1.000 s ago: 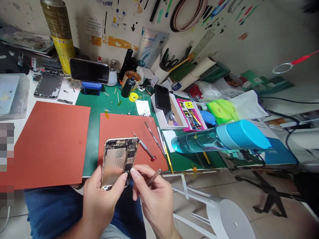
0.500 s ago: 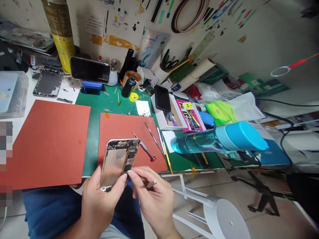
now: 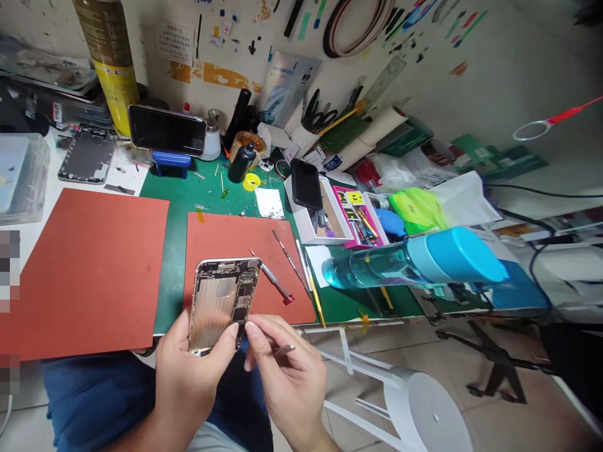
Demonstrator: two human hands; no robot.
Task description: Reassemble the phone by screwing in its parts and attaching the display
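An opened phone housing, gold-rimmed with its circuit board showing along the right side, is gripped in my left hand. That hand's thumb presses on the board's lower part. My right hand is closed, thumb and forefinger pinched at the housing's lower right edge. A slim metal tool is tucked in the fingers of this hand, with one end sticking out; the rest is hidden. Whatever lies between the pinching fingertips is too small to make out. Behind the phone, a red-ended screwdriver rests on the right orange mat.
Another orange mat covers the left side of the bench. A blue-capped bottle lies on its side at right, near a white box bearing a black phone. Another phone leans on a blue stand. A white stool is below.
The view has shifted slightly. The phone housing sits a little higher and further left, and both hands keep nearly the same hold on it.
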